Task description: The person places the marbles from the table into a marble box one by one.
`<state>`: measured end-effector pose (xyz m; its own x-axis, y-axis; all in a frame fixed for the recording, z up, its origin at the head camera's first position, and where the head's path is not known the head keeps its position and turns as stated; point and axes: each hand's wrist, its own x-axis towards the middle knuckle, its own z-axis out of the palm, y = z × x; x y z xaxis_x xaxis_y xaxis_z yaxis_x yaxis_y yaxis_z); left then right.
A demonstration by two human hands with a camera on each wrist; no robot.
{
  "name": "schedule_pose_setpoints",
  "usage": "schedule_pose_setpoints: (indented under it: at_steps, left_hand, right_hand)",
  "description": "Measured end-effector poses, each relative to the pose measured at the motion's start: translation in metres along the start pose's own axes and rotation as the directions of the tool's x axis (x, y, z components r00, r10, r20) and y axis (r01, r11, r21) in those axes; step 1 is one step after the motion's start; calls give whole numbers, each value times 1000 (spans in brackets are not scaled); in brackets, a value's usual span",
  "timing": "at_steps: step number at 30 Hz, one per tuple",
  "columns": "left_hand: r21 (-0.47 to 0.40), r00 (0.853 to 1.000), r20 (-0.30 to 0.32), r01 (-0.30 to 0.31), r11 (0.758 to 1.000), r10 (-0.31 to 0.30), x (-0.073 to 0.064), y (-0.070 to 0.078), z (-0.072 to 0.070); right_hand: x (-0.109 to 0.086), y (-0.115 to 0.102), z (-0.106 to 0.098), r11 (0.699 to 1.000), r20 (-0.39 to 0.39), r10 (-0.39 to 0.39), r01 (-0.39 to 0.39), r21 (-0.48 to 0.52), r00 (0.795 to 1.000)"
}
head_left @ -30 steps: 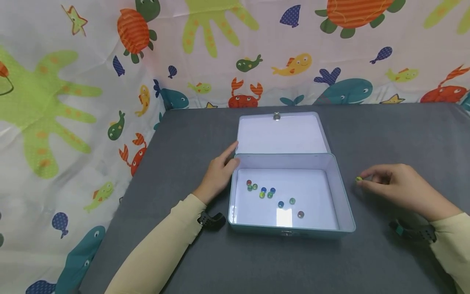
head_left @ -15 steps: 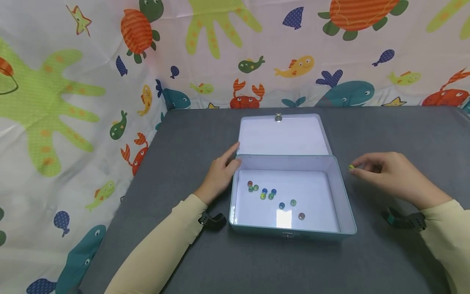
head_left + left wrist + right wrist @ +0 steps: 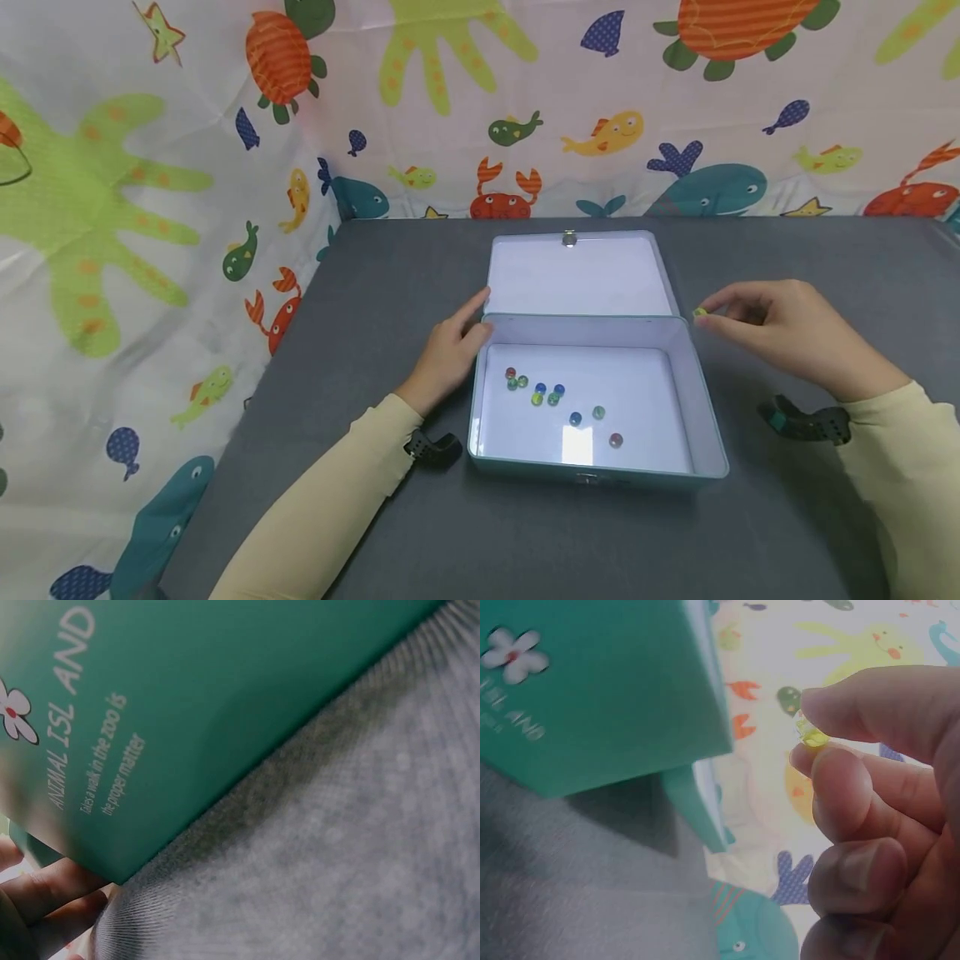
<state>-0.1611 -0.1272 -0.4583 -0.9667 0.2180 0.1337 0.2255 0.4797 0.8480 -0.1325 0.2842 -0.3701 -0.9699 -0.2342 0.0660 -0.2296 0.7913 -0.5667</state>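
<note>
A hinged tin box (image 3: 592,477), green outside and white inside, stands with its lid (image 3: 577,275) laid back. My left hand (image 3: 442,362) holds its back left corner, thumb at the rim and index finger reaching to the lid's edge. Its fingers (image 3: 52,889) show behind the corner in the left wrist view. My right hand (image 3: 780,333) pinches a clear yellow-green marble (image 3: 810,732) between thumb and fingertips, beside the box's back right corner. Inside the box lie several glass marbles, including a yellow one (image 3: 537,400), a blue one (image 3: 575,419) and a purplish one (image 3: 616,440).
Grey cloth (image 3: 570,542) covers the table under the box. A curtain printed with sea animals (image 3: 450,100) hangs along the back and left side. A metal clasp (image 3: 569,239) sits on the lid's far edge. Dark bands with cameras (image 3: 806,421) are on both wrists.
My right hand has moved up and to the left with the marble, from the table's right toward the box's back right corner. The left hand and the marbles in the box stay put.
</note>
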Motion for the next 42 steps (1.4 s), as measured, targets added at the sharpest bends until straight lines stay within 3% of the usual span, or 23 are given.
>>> schedule_pose_setpoints:
  at_steps: [19, 33, 42]
  left_hand:
    - [7, 1000, 0, 15, 1000, -15, 0, 1, 1]
    - [15, 1000, -17, -5, 1000, 5, 3, 1, -2]
    - [10, 1000, 6, 9, 1000, -9, 1, -1, 0]
  right_hand:
    - [16, -30, 7, 998, 1, -58, 58, 30, 998]
    - [34, -63, 25, 990, 51, -132, 129, 59, 990]
    - [41, -77, 42, 986, 114, -152, 144, 79, 982]
